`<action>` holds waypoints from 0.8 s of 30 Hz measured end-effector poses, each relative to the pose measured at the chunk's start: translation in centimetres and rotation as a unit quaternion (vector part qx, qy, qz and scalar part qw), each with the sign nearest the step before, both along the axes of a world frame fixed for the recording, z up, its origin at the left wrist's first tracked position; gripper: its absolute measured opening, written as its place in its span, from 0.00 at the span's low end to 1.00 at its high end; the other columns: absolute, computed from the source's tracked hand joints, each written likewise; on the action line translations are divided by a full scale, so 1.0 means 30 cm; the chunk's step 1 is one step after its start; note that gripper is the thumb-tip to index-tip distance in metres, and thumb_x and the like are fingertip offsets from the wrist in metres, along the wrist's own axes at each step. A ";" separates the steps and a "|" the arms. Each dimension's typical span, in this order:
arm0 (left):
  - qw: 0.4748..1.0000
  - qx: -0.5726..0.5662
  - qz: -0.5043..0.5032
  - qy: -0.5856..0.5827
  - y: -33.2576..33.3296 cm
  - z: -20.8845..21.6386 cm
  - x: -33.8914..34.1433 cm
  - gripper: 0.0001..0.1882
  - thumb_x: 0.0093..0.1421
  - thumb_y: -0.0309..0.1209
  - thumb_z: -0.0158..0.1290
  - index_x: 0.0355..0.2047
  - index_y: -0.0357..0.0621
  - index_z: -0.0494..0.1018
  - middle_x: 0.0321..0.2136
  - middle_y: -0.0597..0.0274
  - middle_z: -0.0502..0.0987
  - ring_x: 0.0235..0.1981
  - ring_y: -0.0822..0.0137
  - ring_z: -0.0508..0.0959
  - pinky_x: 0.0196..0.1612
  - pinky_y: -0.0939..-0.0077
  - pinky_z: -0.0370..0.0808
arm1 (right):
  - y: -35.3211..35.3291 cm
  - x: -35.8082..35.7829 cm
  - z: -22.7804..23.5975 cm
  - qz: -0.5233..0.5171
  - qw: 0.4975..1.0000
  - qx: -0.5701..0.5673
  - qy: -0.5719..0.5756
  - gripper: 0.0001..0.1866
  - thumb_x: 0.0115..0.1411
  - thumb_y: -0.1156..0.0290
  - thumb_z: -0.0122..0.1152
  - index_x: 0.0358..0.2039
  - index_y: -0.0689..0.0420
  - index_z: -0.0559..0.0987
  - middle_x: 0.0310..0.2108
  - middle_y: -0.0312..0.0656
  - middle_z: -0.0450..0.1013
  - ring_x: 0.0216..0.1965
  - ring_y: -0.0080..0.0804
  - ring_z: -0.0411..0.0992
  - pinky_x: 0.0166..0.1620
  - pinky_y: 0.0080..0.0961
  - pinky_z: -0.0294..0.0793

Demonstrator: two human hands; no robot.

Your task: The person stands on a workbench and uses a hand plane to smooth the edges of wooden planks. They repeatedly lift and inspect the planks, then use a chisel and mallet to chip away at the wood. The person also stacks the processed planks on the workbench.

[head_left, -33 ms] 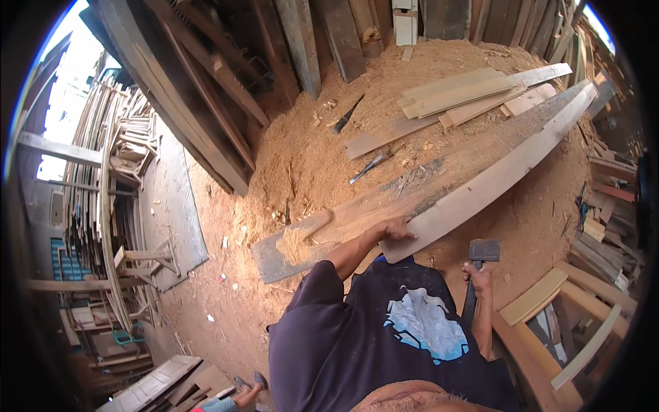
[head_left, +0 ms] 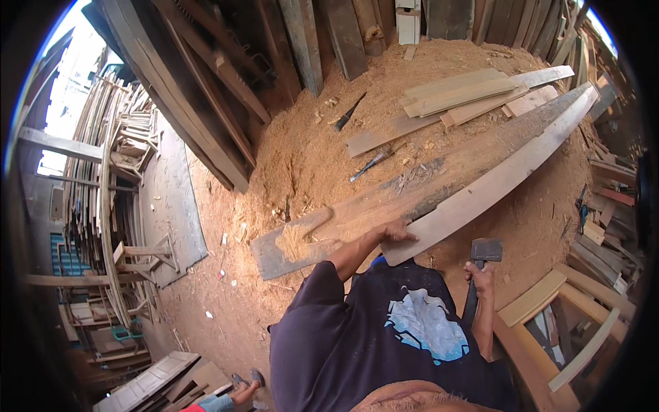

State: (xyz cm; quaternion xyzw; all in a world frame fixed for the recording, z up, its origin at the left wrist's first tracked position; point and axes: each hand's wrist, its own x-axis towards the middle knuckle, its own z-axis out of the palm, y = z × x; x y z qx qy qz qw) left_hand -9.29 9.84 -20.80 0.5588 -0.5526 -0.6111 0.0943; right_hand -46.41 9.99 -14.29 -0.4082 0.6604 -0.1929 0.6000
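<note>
Left hand grips the near end of a long plank, which slants away to the upper right. Right hand is closed round the handle of a mallet, head up. Wide board lies alongside the plank; contact beneath cannot be made out. Beyond: slim tools on sawdust, loose boards. Wooden frame crowds the right forearm.

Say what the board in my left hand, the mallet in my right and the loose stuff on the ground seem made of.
Board: probably bare wood; pale, dull face, no paint visible.
Mallet: unclear; it's blocky-headed, matte and dark grey, so metal, rubber or darkened wood could fit.
Loose stuff: likely wood shavings and sawdust; tan, dry-looking, flaky.
</note>
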 end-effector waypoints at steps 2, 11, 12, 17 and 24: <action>0.999 0.023 0.023 0.003 0.068 -0.087 -0.074 0.44 0.56 0.58 0.63 0.62 0.37 0.67 0.56 0.46 0.75 0.56 0.52 0.75 0.61 0.59 0.69 | -0.018 -0.025 0.063 0.016 0.999 -0.038 -0.011 0.13 0.55 0.66 0.71 0.30 0.63 0.80 0.22 0.40 0.77 0.18 0.25 0.73 0.21 0.23 0.72; 0.860 0.333 0.160 0.354 0.298 -0.233 -0.164 0.46 0.57 0.71 0.52 0.61 0.44 0.71 0.48 0.53 0.80 0.44 0.61 0.82 0.50 0.61 0.78 | -0.041 -0.076 0.352 0.144 0.972 -0.181 0.035 0.19 0.65 0.60 0.60 0.35 0.67 0.80 0.22 0.42 0.77 0.21 0.27 0.74 0.27 0.29 0.73; 0.859 0.326 0.175 0.355 0.358 -0.342 -0.208 0.47 0.58 0.72 0.50 0.62 0.44 0.70 0.49 0.52 0.80 0.45 0.61 0.82 0.51 0.61 0.78 | -0.047 -0.068 0.396 0.166 0.968 -0.178 0.066 0.18 0.65 0.61 0.60 0.36 0.67 0.80 0.25 0.44 0.78 0.24 0.32 0.76 0.29 0.30 0.74; 0.862 0.204 0.262 0.383 0.445 -0.284 -0.363 0.48 0.58 0.72 0.48 0.65 0.46 0.64 0.51 0.51 0.78 0.47 0.61 0.81 0.53 0.62 0.77 | -0.035 -0.009 0.505 0.220 0.886 -0.389 0.126 0.16 0.65 0.64 0.61 0.44 0.64 0.80 0.39 0.52 0.79 0.37 0.49 0.78 0.41 0.38 0.76; 0.877 0.142 0.263 0.376 0.447 -0.209 -0.382 0.49 0.60 0.72 0.45 0.68 0.49 0.56 0.54 0.49 0.76 0.50 0.61 0.79 0.55 0.64 0.75 | 0.025 -0.040 0.244 0.378 0.842 -0.298 0.243 0.19 0.63 0.65 0.63 0.51 0.62 0.78 0.43 0.56 0.79 0.42 0.59 0.77 0.47 0.46 0.77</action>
